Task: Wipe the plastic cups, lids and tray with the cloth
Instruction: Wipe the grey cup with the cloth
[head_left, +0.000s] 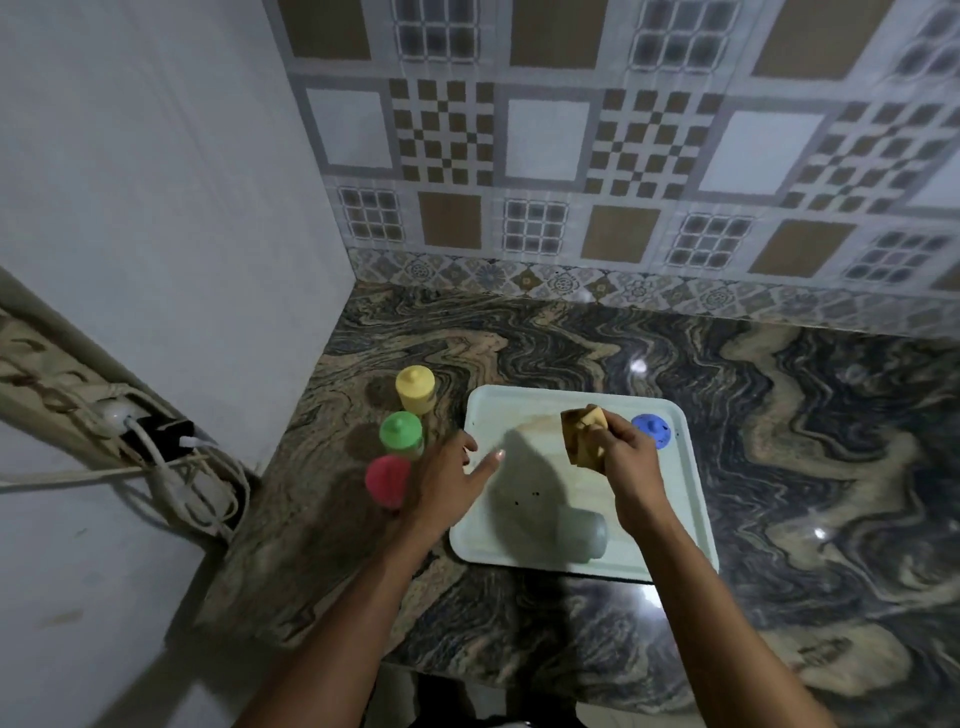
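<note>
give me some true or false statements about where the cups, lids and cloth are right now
1. The right hand holds the cloth above the tray. True.
2. The yellow-lidded cup, green-lidded cup and red-lidded cup stand on the counter, left of the tray. True.
3. The blue lid lies on the counter. False: it lies on the tray, near its far right corner.
4. The clear cup is off the tray. False: it is on the tray, near its front edge.
5. The left hand grips the red-lidded cup. False: its fingers are straight and hold nothing.
</note>
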